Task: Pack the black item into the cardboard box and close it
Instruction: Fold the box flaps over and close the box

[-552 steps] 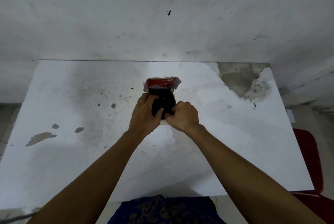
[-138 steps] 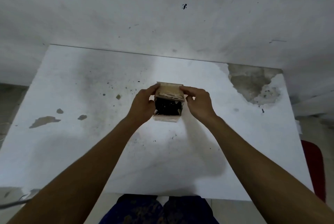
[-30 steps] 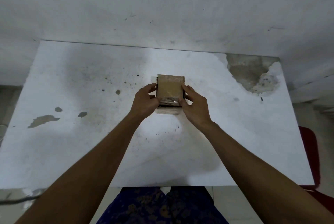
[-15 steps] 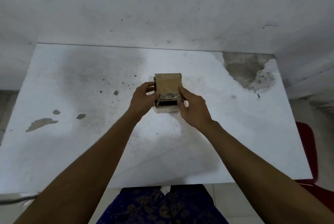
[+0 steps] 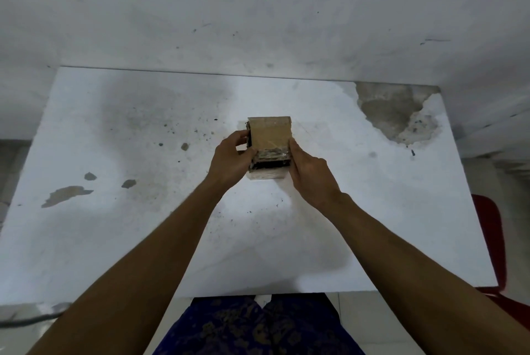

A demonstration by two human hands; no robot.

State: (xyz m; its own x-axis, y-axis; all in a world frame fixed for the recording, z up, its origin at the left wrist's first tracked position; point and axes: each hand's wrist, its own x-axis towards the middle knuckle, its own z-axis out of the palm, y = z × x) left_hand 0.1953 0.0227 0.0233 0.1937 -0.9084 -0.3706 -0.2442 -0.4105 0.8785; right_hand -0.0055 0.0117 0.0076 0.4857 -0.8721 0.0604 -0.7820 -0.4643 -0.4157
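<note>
The small brown cardboard box [image 5: 269, 148] is clamped at 9 and 3 o'clock by the left hand [image 5: 231, 158] and right hand [image 5: 308, 172], steadying it so its flap can be folded over the black item [image 5: 271, 164].

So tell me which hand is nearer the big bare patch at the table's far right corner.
Right. The right hand grips the cardboard box on the side facing the patch; the left hand holds the box's opposite side, farther away.
</note>
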